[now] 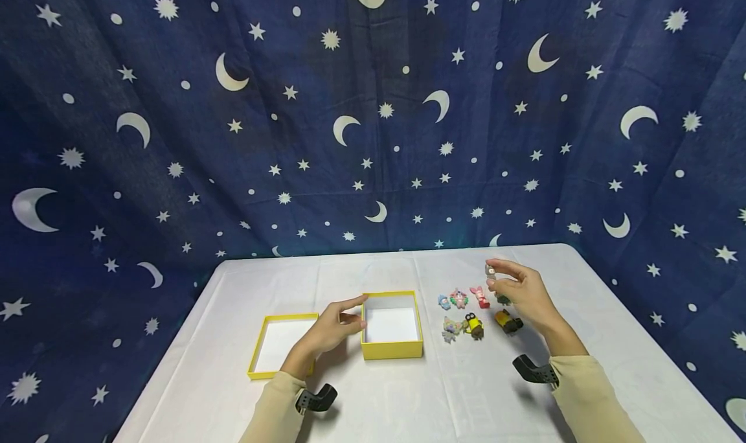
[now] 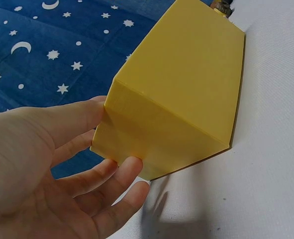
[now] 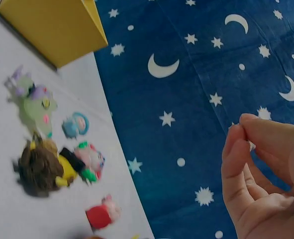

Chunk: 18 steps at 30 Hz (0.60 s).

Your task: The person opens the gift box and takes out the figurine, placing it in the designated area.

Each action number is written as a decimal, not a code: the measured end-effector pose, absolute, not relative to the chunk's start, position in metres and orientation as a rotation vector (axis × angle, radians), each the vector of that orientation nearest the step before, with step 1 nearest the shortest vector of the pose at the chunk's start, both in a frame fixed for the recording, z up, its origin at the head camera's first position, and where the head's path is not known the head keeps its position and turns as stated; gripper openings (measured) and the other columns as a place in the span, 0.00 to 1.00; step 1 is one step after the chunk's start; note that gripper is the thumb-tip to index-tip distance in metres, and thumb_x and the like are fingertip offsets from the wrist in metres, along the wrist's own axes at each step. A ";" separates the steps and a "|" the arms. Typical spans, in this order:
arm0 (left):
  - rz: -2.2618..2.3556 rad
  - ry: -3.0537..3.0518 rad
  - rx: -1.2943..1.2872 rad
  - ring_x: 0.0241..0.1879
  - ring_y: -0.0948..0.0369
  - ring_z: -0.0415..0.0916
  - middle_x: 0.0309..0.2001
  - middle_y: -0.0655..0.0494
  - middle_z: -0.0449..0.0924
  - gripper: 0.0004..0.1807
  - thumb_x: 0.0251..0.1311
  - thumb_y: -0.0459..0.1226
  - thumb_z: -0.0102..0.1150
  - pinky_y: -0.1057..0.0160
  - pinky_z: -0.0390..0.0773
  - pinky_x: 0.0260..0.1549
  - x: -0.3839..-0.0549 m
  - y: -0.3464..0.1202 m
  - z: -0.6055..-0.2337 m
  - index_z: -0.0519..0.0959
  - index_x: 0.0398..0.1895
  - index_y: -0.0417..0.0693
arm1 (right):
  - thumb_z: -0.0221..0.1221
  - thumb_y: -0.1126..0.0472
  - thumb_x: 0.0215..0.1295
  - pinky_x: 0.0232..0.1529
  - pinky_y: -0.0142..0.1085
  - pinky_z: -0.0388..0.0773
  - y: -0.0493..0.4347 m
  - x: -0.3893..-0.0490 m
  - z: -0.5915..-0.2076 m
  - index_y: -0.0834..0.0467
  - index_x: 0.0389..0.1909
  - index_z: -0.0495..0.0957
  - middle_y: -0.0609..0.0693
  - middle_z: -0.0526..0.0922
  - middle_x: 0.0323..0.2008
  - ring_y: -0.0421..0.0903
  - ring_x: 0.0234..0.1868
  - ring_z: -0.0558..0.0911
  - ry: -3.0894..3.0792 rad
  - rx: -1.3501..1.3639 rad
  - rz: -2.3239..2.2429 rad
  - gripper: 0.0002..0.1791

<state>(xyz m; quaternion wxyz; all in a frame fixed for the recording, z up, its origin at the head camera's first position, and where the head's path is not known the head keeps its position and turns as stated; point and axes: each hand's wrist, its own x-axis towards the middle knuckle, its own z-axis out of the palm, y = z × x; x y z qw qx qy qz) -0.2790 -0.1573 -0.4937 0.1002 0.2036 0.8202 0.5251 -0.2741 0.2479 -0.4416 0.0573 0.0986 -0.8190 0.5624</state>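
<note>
My left hand (image 1: pixel 333 329) rests its fingertips against the left wall of a yellow box (image 1: pixel 392 350) with a white inside. In the left wrist view, the fingers (image 2: pixel 112 177) touch the box's yellow side (image 2: pixel 176 89) and do not wrap round it. Up above the table at the right, my right hand (image 1: pixel 521 294) pinches a small grey figurine (image 1: pixel 490 272) between thumb and fingertips. Those fingers hide most of it in the right wrist view. Below and left of that hand lie a pink-and-red figurine (image 1: pixel 480 296) and a yellow-and-brown figurine (image 1: pixel 508 322).
Left of the box lies a shallow yellow-rimmed lid (image 1: pixel 260 346), partly behind the left forearm. More figurines lie right of the box: a blue one (image 1: pixel 444 302), a pink-and-green one (image 1: pixel 459 298), a goggled yellow one (image 1: pixel 474 326). A star-patterned curtain (image 1: pixel 373 158) hangs behind the table.
</note>
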 end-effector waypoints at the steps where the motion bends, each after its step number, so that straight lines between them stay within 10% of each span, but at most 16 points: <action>1: 1.553 2.423 0.610 0.58 0.48 0.77 0.73 0.48 0.63 0.31 0.64 0.35 0.58 0.64 0.75 0.53 -0.279 -0.157 -0.494 0.65 0.71 0.50 | 0.59 0.55 0.67 0.40 0.31 0.80 0.250 -0.273 -0.442 0.63 0.67 0.66 0.65 0.70 0.63 0.29 0.37 0.82 -2.495 0.301 1.692 0.30; 11: 1.547 2.430 0.616 0.57 0.48 0.77 0.72 0.48 0.63 0.31 0.64 0.35 0.59 0.60 0.74 0.54 -0.279 -0.157 -0.493 0.66 0.70 0.49 | 0.57 0.55 0.69 0.34 0.30 0.75 0.273 -0.270 -0.454 0.64 0.65 0.69 0.65 0.73 0.62 0.31 0.32 0.78 -2.577 0.317 1.516 0.27; 18: 1.561 2.424 0.616 0.58 0.47 0.76 0.72 0.48 0.64 0.31 0.64 0.34 0.59 0.57 0.74 0.55 -0.279 -0.157 -0.493 0.66 0.70 0.49 | 0.59 0.53 0.67 0.32 0.33 0.76 0.286 -0.274 -0.467 0.63 0.63 0.72 0.32 0.76 0.50 0.36 0.29 0.78 -2.589 0.291 1.458 0.27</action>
